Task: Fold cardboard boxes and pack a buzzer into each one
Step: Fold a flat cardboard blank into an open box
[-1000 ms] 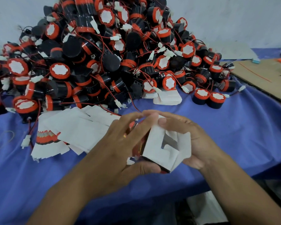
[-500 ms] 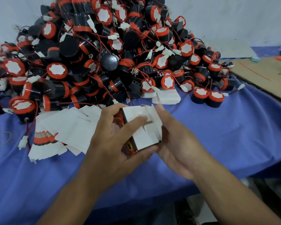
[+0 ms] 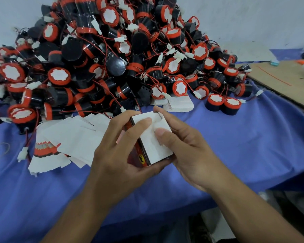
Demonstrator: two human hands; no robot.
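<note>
Right hand (image 3: 191, 155) thumb has moved onto the box (image 3: 151, 151) end flap, pressing it shut. Blue cloth (image 3: 253, 137) carries the buzzer pile (image 3: 112, 58), flat box blanks (image 3: 74, 142) in front. Left hand (image 3: 112, 155) grips the box too, held above the cloth.

A blue cloth (image 3: 235, 155) lies spread out, with a brown board (image 3: 286, 79) on its right side and a white wall (image 3: 253, 18) behind.

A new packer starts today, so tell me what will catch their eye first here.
A heap of black-and-red buzzers fills the back of the blue-covered table. In front of it, the left hand and right hand grip a small box, pressing on its white flaps. Flat white box blanks lie fanned just left of the hands.
</note>
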